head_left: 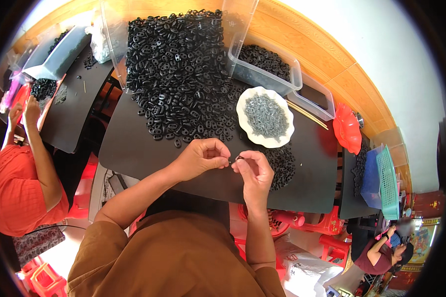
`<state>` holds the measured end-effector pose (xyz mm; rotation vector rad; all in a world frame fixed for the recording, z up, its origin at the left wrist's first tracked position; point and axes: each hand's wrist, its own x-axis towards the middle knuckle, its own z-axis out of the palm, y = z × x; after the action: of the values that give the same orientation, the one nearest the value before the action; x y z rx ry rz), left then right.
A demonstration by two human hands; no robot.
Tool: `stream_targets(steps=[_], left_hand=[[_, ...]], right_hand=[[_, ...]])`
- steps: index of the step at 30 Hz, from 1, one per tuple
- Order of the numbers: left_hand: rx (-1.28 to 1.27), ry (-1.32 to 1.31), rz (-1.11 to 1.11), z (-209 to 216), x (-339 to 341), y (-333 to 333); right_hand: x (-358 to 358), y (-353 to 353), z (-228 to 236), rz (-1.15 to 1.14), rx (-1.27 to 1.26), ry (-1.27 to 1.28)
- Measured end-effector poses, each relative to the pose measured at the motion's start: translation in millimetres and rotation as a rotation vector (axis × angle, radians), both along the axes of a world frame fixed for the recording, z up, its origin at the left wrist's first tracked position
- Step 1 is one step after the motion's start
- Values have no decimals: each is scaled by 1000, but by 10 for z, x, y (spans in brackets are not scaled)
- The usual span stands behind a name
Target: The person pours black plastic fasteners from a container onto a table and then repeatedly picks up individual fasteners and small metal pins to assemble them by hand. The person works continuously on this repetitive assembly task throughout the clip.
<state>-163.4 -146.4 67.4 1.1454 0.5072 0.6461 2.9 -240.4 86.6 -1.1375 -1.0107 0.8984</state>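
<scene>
Above the dark table (134, 143) my two hands meet, fingertips almost touching. My left hand (203, 157) is closed in a pinch; anything between its thumb and forefinger is too small to make out. Pinched in my right hand (255, 173) is a small black piece (240, 158), mostly covered by the fingers. Beyond my left hand spreads a big heap of black oval pieces with two holes each (178, 84). A scalloped white plate (243, 116) of tiny clear grey bits lies past my right hand. Smaller black parts (283, 166) are piled beside that hand.
A clear bin (295, 74) of black pieces, chopsticks (307, 115) and a red scalloped dish (347, 129) stand at the back right. To the left, a person in red (22, 183) works at another table. Another person (376, 257) sits far right. Red stools (43, 279) stand below.
</scene>
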Motion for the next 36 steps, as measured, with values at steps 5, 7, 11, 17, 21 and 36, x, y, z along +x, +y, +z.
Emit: stream_targets(steps=[5, 7, 11, 17, 21, 36], left_hand=[[30, -16, 54, -32, -16, 8], [54, -17, 59, -43, -5, -1], [19, -50, 2, -22, -18, 3], [76, 35, -29, -17, -30, 5], [46, 1, -4, -35, -32, 2], [103, 12, 58, -46, -53, 10]], right_hand=[[-68, 80, -94, 29, -55, 88], [-70, 90, -133, 32, -70, 117], [-66, 82, -209, 40, -90, 172], [-125, 24, -234, -69, -80, 122], [-176, 17, -210, -120, -30, 35], [-124, 29, -249, -74, -63, 34]])
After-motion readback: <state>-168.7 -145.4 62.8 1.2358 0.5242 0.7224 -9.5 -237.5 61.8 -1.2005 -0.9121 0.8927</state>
